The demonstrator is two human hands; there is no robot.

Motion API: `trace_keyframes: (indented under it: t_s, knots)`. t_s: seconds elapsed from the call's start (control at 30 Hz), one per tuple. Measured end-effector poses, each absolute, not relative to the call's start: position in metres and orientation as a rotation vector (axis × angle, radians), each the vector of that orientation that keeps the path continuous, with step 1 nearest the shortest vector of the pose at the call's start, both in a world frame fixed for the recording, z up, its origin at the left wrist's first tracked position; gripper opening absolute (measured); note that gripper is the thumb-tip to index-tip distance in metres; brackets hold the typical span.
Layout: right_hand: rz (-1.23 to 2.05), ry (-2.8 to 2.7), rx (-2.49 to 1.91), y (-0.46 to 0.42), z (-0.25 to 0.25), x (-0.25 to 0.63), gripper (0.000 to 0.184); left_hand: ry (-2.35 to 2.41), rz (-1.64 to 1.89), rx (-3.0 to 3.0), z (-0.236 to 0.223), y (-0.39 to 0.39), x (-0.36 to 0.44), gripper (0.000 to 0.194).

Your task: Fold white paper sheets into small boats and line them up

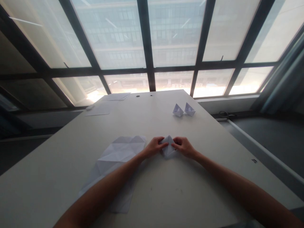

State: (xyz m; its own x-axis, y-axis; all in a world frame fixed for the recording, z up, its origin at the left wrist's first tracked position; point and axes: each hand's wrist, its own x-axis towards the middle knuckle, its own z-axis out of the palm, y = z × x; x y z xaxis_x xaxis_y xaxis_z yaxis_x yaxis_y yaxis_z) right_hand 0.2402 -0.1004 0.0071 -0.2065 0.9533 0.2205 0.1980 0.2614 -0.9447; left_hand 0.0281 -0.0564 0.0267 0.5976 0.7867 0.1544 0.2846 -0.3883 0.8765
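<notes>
Between my two hands, low over the white table [154, 120], is a small folded piece of white paper [168, 149], diamond-shaped with its point up. My left hand [155, 146] pinches its left side, thumb across the front. On its right side my right hand [184, 146] grips in the same way. The fingers behind the paper are hidden. Creased white sheets [121, 148] lie to the left, partly under my left forearm. Farther back on the right stand two folded paper boats [178, 110], [189, 109] side by side.
Flat sheets of paper [99, 109] lie at the table's far left corner. Two small dark marks are near the far edge. A large window with dark frames [147, 41] rises behind the table, and a curtain [282, 76] hangs on the right.
</notes>
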Motion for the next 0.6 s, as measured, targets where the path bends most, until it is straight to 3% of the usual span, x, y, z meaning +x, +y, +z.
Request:
trace_keyframes:
  t_s: [0.33,0.6]
  knots:
    - [1.006,-1.716,-1.123,-0.1055,0.0107,0.2323,0.042,0.707,0.458,1.977,0.0236,-0.0591,0.028,0.057]
    - [1.059,-1.708,-1.122,-0.1067,0.016,0.2338,0.047,0.701,0.497,1.945,0.0243,-0.0581,0.0283,0.057]
